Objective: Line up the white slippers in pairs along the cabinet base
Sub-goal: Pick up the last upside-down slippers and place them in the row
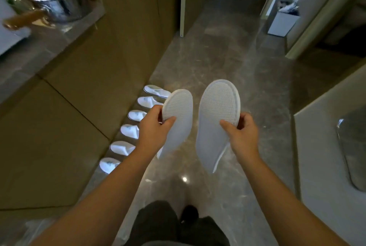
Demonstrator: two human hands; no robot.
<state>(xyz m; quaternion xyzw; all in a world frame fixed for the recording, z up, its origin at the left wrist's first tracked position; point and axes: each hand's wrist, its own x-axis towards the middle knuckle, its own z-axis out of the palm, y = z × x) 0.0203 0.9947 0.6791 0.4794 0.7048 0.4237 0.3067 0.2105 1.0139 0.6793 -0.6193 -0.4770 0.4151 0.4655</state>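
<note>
I hold two white slippers up in the air, soles facing me. My left hand [153, 127] grips the left slipper [179, 115] by its edge. The right slipper [216, 113] is pinched in my right hand [242, 133]. Below and to the left, several white slippers [128, 131] lie in a row on the floor, toes tucked against the tan cabinet base [83, 91]. My left forearm hides the heels of some of them.
Glossy grey marble floor [227, 63] runs ahead down a narrow hall. A white panel edge [183, 2] ends the cabinet. A white counter [326, 156] stands at right. A doorway [281, 4] opens at far right. My dark trousers and shoe [189, 214] are below.
</note>
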